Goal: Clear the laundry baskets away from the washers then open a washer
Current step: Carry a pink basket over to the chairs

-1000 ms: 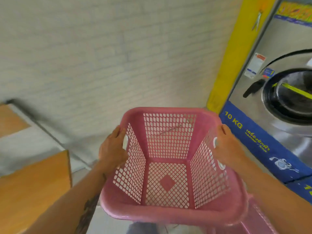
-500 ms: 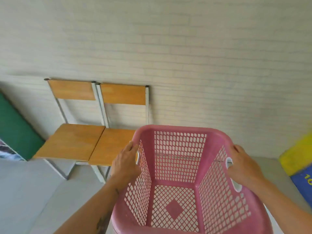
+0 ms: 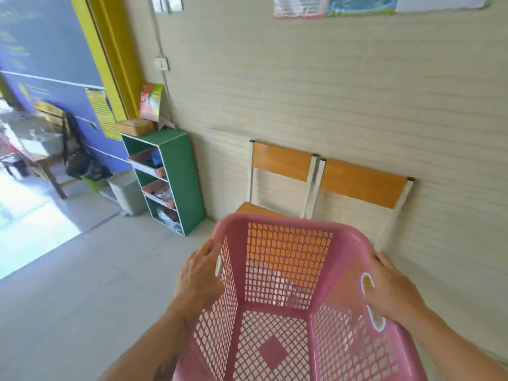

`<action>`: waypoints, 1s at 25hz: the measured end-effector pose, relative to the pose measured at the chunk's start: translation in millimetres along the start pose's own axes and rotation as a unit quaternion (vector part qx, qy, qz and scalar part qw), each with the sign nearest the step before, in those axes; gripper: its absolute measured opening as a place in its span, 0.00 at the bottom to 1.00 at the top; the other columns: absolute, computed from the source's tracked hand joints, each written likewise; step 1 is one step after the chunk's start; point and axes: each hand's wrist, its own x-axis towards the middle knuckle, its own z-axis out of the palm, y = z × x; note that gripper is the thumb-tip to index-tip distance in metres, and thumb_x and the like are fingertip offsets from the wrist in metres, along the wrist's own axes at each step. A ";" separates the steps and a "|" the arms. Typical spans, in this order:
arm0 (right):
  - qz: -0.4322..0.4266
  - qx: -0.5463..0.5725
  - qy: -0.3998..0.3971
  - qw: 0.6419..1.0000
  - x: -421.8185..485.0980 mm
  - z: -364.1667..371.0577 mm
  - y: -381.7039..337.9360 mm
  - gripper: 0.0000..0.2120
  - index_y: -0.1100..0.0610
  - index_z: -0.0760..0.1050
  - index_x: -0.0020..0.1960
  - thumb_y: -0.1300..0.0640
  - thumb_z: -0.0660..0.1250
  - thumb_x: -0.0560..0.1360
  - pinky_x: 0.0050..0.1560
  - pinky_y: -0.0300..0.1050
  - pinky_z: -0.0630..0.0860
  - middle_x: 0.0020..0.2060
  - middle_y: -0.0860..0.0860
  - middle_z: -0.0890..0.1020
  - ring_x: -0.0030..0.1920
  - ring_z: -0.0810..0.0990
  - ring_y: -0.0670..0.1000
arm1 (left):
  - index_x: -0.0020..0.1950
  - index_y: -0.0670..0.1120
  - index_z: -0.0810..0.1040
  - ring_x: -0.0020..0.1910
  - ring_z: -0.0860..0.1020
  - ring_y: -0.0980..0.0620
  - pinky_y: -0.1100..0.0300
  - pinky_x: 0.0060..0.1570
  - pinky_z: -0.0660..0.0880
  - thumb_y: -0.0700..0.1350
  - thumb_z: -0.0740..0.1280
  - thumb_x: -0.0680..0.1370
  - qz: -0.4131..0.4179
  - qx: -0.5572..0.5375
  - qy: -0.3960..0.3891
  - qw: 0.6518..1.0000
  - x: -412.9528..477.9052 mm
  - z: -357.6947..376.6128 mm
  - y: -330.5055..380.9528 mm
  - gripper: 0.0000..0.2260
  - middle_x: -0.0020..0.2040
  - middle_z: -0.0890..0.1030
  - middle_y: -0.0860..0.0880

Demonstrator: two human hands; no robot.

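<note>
— So, item 1?
— Pink laundry basket [image 3: 288,222], qty 1. Plastic, mesh walls & base, solid diamond patch at base centre. Loc: held up off the floor [image 3: 82,298] right in front of me, tilted so its mouth faces me, far rim toward the wall [image 3: 330,92].
— Held how?
— Both hands. L hand [image 3: 199,276] grips the left side, fingers curled round the rim by the handle slot. R hand [image 3: 393,290] grips the right side, wrapped over the rim next to the white-edged slot.
— Item 2?
— Chairs, qty 2, side by side, backs to the wall. Wooden seats & backrests, white metal frames. Left chair [image 3: 281,160]: seat shows through the basket's far mesh. Right chair [image 3: 360,182]: seat hidden behind the basket.
— Misc.?
— Green shelf unit [image 3: 182,177], left of the chairs, same wall; open shelves w/ goods too blurred to name. On top: cardboard box [image 3: 136,126], plus a red-green packet [image 3: 150,101] leaning on the wall. Grey bin [image 3: 129,193] just beside the unit's left. Yellow door frame [image 3: 110,50] rising behind the unit. Papers [image 3: 301,8] on the wall at the top edge. Tattoo on my L forearm, partly in view.
</note>
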 end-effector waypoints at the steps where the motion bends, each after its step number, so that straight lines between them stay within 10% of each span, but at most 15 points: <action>1: -0.027 -0.003 0.001 1.000 18.9 6.3 -25.7 0.32 0.51 0.61 0.72 0.59 0.64 0.69 0.35 0.46 0.69 0.59 0.48 0.70 0.46 0.78 0.56 | 0.73 0.57 0.63 0.55 0.76 0.51 0.55 0.49 0.78 0.45 0.71 0.68 -0.022 0.008 0.014 1.000 3.5 -8.4 -23.6 0.35 0.65 0.70 0.58; 12: -0.172 -0.028 -0.033 0.984 261.9 92.5 -267.9 0.27 0.52 0.62 0.68 0.55 0.64 0.70 0.31 0.45 0.67 0.60 0.46 0.69 0.45 0.79 0.55 | 0.71 0.59 0.65 0.59 0.75 0.53 0.56 0.50 0.76 0.45 0.73 0.67 -0.166 0.069 0.070 0.981 140.4 -71.3 -236.9 0.34 0.70 0.68 0.60; 25: -0.083 -0.033 -0.021 0.996 431.3 187.8 -465.4 0.25 0.51 0.58 0.68 0.55 0.63 0.73 0.22 0.38 0.62 0.64 0.46 0.67 0.33 0.75 0.47 | 0.76 0.54 0.63 0.71 0.67 0.50 0.54 0.66 0.68 0.37 0.65 0.69 -0.119 -0.003 0.022 0.993 366.2 -65.4 -480.7 0.35 0.78 0.59 0.55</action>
